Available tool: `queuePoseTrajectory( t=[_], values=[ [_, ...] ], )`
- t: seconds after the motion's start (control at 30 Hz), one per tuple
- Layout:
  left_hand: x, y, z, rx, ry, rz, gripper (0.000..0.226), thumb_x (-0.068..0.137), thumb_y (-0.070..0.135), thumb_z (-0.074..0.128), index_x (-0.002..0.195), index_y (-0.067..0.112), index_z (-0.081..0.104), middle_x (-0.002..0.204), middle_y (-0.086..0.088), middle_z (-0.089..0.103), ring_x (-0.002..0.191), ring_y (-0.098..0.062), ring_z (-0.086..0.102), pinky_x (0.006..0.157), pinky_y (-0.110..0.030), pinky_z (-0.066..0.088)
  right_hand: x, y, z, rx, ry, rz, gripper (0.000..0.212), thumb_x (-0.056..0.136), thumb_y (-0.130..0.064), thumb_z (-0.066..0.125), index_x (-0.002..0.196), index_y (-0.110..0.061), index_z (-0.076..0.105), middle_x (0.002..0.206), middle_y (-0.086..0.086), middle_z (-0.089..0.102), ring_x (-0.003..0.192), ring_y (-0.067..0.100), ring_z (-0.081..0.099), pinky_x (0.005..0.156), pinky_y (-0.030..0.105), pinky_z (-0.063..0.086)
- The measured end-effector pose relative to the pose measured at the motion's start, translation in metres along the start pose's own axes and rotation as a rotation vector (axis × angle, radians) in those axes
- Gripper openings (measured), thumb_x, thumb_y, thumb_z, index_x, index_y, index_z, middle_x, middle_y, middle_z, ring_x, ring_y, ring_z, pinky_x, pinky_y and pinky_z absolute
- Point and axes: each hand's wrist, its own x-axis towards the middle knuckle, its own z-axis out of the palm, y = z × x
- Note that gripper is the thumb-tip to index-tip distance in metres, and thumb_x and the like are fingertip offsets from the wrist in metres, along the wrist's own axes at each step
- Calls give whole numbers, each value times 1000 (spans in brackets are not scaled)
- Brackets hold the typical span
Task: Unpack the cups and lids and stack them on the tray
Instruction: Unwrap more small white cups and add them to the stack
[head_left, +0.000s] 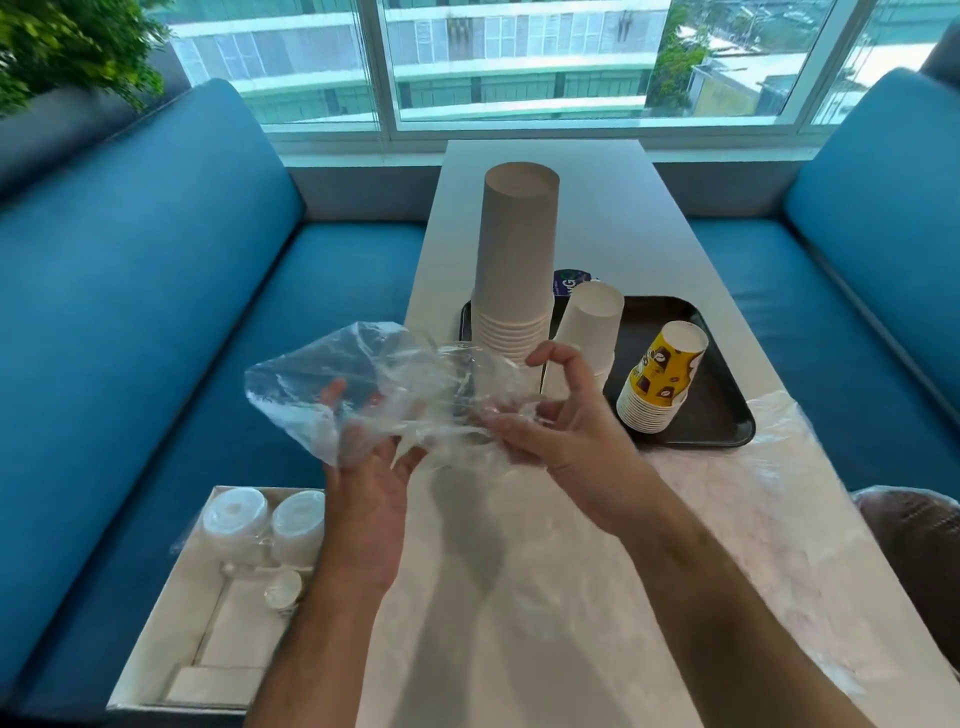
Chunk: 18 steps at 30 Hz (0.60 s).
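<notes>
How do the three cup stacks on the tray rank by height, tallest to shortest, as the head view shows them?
1. Grey cup stack, clearly tallest.
2. White cup stack.
3. Yellow printed cup stack.
The white and yellow stacks look close; the right hand hides the white stack's base, so their order is unsure.

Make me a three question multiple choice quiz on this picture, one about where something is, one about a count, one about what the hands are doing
1. Where is the stack of yellow patterned cups?
A. in the box on the seat
B. on the near right part of the black tray
C. on the window sill

2. How many cup stacks stand on the tray?
A. one
B. three
C. five

3. What do the left hand and right hand hold?
A. a clear plastic bag
B. a lid
C. nothing

Key: 1 B, the yellow stack stands by the tray's near right corner. 2 B, a tall white stack, a shorter white stack and the yellow one. 3 A, both hands grip the crumpled bag above the table.
</notes>
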Motion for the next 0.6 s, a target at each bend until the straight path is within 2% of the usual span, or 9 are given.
queuePoseTrajectory(
  t=[0.03,0.07,0.1,0.2,0.3,0.37,0.47,0.53,0.6],
  values=[
    [-1,5,-2,-12,3,-9,119,56,68,86,154,31,29,135,3,63,119,-19,65,88,-42,61,0,-3,-5,-65,7,-34,51,88,4,69,120,-24,41,99,18,73,79,24,68,70,34,59],
    [-2,8,-6,-29,-5,-17,128,44,71,89,152,31,32,137,-1,61,118,-23,65,89,-45,60,-1,-5,-10,-119,9,-63,49,88,4,69,117,-25,42,107,19,72,82,27,70,73,38,60],
    [-3,12,-10,-36,-19,-14,124,42,71,89,147,30,39,136,-3,60,116,-25,65,88,-48,59,-1,-7,-15,-169,11,-89,47,89,4,69,115,-25,43,111,19,71,83,29,70,74,42,60],
    [-3,17,-25,-68,-79,-14,85,50,67,88,120,35,52,125,-5,62,105,-28,64,85,-56,58,-3,-11,-26,-271,32,-138,39,89,0,70,109,-24,46,116,17,68,82,32,70,75,51,59],
    [-2,20,-29,5,-132,-43,75,51,67,88,107,31,53,127,-8,63,102,-29,68,83,-53,59,-4,-11,-34,-305,10,-163,30,89,-2,71,104,-18,52,116,3,68,96,43,65,79,59,58],
    [-1,20,-27,104,-165,-95,77,45,68,91,102,27,57,124,-9,65,100,-29,70,79,-45,62,-6,-12,-37,-352,-4,-158,26,88,-2,71,104,-14,55,113,-6,68,96,39,65,83,56,58],
    [2,17,-25,237,-196,-161,78,37,62,96,96,20,69,112,-8,70,90,-25,71,74,-34,62,-7,-13,-40,-326,-58,-127,38,86,2,71,114,-18,56,118,0,70,96,35,68,85,50,60],
    [2,16,-24,312,-217,-192,66,38,56,98,90,22,75,106,-6,73,85,-21,70,74,-29,61,-8,-14,-43,-302,-98,-104,50,86,5,70,124,-24,52,122,4,70,98,29,71,82,43,62],
    [2,15,-24,363,-224,-187,46,49,43,95,88,22,79,99,-4,74,82,-19,68,72,-24,59,-9,-16,-46,-323,-103,-76,58,87,4,70,129,-31,53,122,-6,70,96,24,71,81,39,62]
  ],
)
